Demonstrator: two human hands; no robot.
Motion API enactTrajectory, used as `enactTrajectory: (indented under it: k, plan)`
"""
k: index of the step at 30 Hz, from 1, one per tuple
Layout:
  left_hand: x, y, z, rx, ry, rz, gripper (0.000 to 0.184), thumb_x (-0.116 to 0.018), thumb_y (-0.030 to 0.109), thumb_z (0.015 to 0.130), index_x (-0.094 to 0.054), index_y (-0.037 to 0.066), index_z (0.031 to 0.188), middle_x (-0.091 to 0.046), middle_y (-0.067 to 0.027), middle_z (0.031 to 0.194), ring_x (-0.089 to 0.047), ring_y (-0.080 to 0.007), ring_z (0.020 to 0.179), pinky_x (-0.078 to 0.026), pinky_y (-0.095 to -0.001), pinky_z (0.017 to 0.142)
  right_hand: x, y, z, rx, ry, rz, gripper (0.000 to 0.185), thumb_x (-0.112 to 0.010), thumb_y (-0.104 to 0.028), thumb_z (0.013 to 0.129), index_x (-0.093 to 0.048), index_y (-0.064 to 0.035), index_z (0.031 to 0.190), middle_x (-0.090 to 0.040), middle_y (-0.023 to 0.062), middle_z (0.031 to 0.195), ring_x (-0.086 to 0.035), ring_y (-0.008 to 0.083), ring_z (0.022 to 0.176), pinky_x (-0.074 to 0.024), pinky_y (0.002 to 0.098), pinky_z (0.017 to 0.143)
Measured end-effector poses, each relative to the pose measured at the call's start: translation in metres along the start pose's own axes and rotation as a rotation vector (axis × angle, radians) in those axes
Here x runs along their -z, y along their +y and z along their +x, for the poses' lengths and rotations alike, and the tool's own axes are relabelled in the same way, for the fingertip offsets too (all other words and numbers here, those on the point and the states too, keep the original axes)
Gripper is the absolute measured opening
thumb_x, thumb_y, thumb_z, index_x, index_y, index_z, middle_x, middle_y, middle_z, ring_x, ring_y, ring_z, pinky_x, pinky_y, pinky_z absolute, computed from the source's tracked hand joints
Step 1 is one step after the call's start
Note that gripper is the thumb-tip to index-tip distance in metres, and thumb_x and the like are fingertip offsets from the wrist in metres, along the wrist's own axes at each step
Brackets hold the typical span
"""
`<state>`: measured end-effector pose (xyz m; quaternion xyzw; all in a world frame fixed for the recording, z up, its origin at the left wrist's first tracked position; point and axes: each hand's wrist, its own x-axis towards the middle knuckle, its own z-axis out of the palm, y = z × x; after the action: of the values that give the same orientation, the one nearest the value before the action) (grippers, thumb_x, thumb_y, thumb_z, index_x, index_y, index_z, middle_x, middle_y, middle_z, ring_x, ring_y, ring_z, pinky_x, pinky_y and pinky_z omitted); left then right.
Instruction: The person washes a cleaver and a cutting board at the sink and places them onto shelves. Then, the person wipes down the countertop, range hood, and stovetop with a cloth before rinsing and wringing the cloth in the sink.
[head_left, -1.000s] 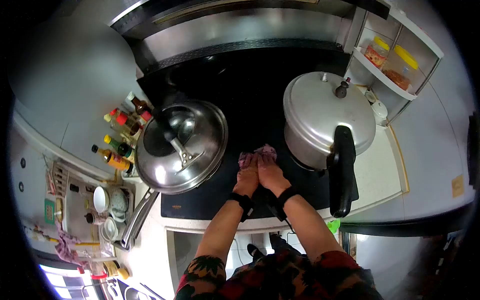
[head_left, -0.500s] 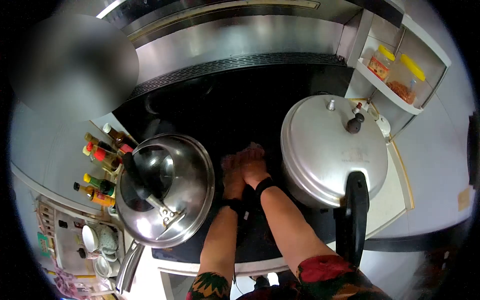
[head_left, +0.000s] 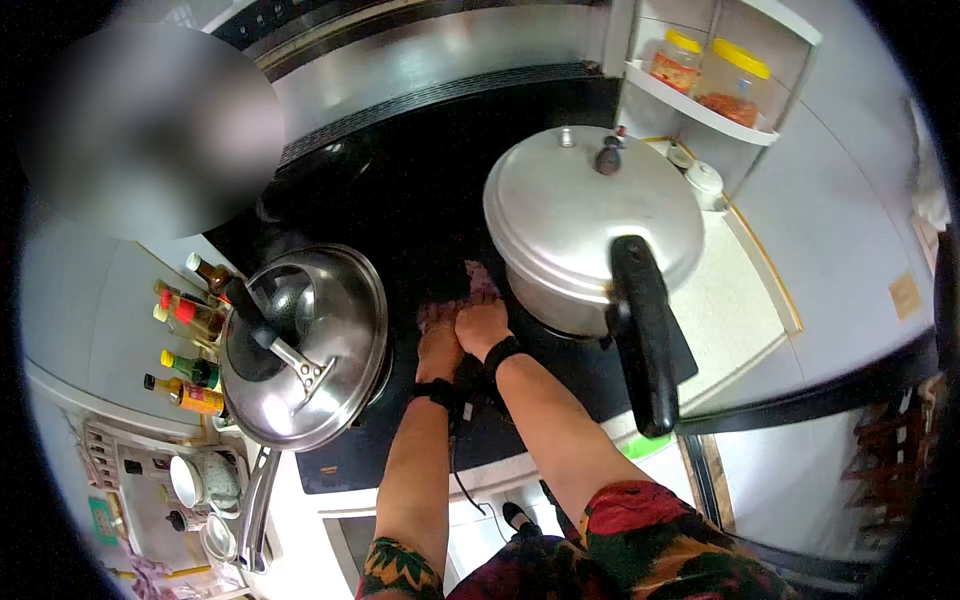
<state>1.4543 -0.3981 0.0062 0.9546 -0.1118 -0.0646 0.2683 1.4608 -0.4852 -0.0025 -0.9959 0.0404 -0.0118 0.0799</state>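
A crumpled purplish-pink cloth (head_left: 479,276) lies on the black glass cooktop (head_left: 420,215), between the two pots. My left hand (head_left: 438,348) bunches one part of it and bears down on the glass. Right beside it, touching, my right hand (head_left: 483,328) grips the cloth too, and a tuft sticks out past its fingers. Most of both hands' fingertips are hidden in the folds. To the left stands a steel wok with a domed lid (head_left: 345,345). Close to my right hand is a large pressure cooker (head_left: 590,210), its black handle (head_left: 645,335) pointing toward me.
Sauce bottles (head_left: 195,310) crowd the left wall behind the wok. A corner shelf (head_left: 700,108) at the upper right holds yellow-lidded jars (head_left: 735,85). A lidded white pot (head_left: 705,185) sits behind the pressure cooker. Dishes (head_left: 205,480) fill a rack at lower left.
My view has turned, so the pressure cooker and shelf appear further left and higher. Both hands are still together on the cooktop, and more of the cloth shows ahead of my right hand.
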Motion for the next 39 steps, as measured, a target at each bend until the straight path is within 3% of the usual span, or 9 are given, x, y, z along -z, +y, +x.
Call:
enactTrajectory:
  k: [2, 5, 10, 13, 15, 20, 22, 35, 39]
  plan:
    - [-0.001, 0.007, -0.021, -0.112, -0.103, 0.152, 0.038, -0.048, 0.022, 0.080, -0.047, 0.013, 0.117, -0.039, -0.0078, 0.128, -0.036, -0.0350, 0.118, -0.037, -0.0404, 0.093, 0.016, 0.008, -0.027, 0.037, -0.251, 0.006, 0.028, -0.042, -0.019, 0.079, -0.063, -0.0080, 0.093, -0.060, 0.0107, 0.102, -0.054, 0.0233, 0.096, -0.0354, 0.0419, 0.084]
    - [-0.023, 0.015, -0.042, -0.212, -0.072, 0.119, 0.039, -0.048, 0.025, 0.081, -0.047, 0.011, 0.117, -0.042, -0.0101, 0.125, -0.037, -0.0348, 0.117, -0.036, -0.0407, 0.094, 0.010, 0.031, -0.065, 0.058, -0.094, -0.022, 0.023, -0.045, -0.018, 0.076, -0.067, -0.0118, 0.079, -0.065, 0.0052, 0.083, -0.060, 0.0229, 0.082, -0.0385, 0.0415, 0.075]
    - [-0.060, 0.067, -0.055, -0.419, -0.246, 0.185, 0.040, -0.042, 0.024, 0.081, -0.047, 0.010, 0.118, -0.046, -0.0108, 0.122, -0.038, -0.0339, 0.117, -0.035, -0.0409, 0.094, 0.032, 0.088, -0.124, -0.171, -0.079, 0.134, 0.020, -0.049, -0.014, 0.073, -0.068, -0.0102, 0.069, -0.063, 0.0122, 0.070, -0.060, 0.0295, 0.074, -0.0338, 0.0499, 0.083]
    - [-0.069, 0.116, -0.080, -0.489, -0.380, 0.243, 0.040, -0.039, 0.020, 0.080, -0.048, 0.010, 0.118, -0.048, -0.0135, 0.120, -0.041, -0.0322, 0.113, -0.036, -0.0399, 0.092, 0.037, 0.125, -0.168, -0.193, -0.039, 0.070, 0.022, -0.049, -0.015, 0.072, -0.062, -0.0060, 0.087, -0.061, 0.0118, 0.087, -0.056, 0.0271, 0.087, -0.0335, 0.0461, 0.084]
    - [-0.045, 0.160, -0.119, -0.176, -0.488, -0.009, 0.039, -0.040, 0.017, 0.081, -0.045, 0.010, 0.120, -0.050, -0.0160, 0.116, -0.050, -0.0326, 0.103, -0.041, -0.0404, 0.086, 0.032, 0.152, -0.198, -0.145, 0.123, -0.045, 0.031, -0.047, -0.019, 0.074, -0.055, -0.0043, 0.101, -0.057, 0.0086, 0.102, -0.052, 0.0216, 0.096, -0.0358, 0.0417, 0.078]
    - [-0.146, 0.161, -0.120, -0.502, -0.355, 0.136, 0.048, -0.037, 0.017, 0.082, -0.033, 0.010, 0.129, -0.030, -0.0075, 0.136, -0.026, -0.0311, 0.125, -0.028, -0.0384, 0.099, 0.026, 0.204, -0.224, -0.150, 0.269, -0.170, 0.028, -0.043, -0.019, 0.077, -0.058, -0.0073, 0.097, -0.058, 0.0057, 0.101, -0.051, 0.0182, 0.099, -0.0360, 0.0399, 0.076]
    - [-0.154, 0.177, -0.112, -0.629, -0.271, 0.269, 0.049, -0.038, 0.016, 0.082, -0.033, 0.007, 0.129, -0.030, -0.0079, 0.136, -0.024, -0.0319, 0.126, -0.025, -0.0376, 0.101, 0.030, 0.224, -0.218, -0.170, 0.242, -0.153, 0.030, -0.042, -0.019, 0.077, -0.057, -0.0060, 0.100, -0.057, 0.0049, 0.106, -0.049, 0.0174, 0.104, -0.0359, 0.0409, 0.080]
    - [-0.216, 0.254, -0.015, -0.439, -0.057, 0.282, 0.048, -0.044, 0.019, 0.083, -0.034, 0.004, 0.127, -0.028, -0.0145, 0.135, -0.020, -0.0391, 0.125, -0.022, -0.0430, 0.102, 0.067, 0.347, -0.100, 0.010, -0.211, 0.047, 0.039, -0.041, -0.013, 0.079, -0.047, -0.0123, 0.118, -0.036, 0.0021, 0.133, -0.033, 0.0172, 0.122, -0.0292, 0.0473, 0.093]
    - [-0.225, 0.261, 0.012, -0.396, -0.032, 0.268, 0.050, -0.045, 0.020, 0.082, -0.033, 0.003, 0.128, -0.024, -0.0142, 0.137, -0.019, -0.0366, 0.126, -0.020, -0.0453, 0.102, 0.058, 0.359, -0.062, 0.041, -0.186, 0.114, 0.033, -0.042, -0.015, 0.080, -0.051, -0.0076, 0.111, -0.045, 0.0031, 0.122, -0.039, 0.0187, 0.114, -0.0309, 0.0480, 0.089]
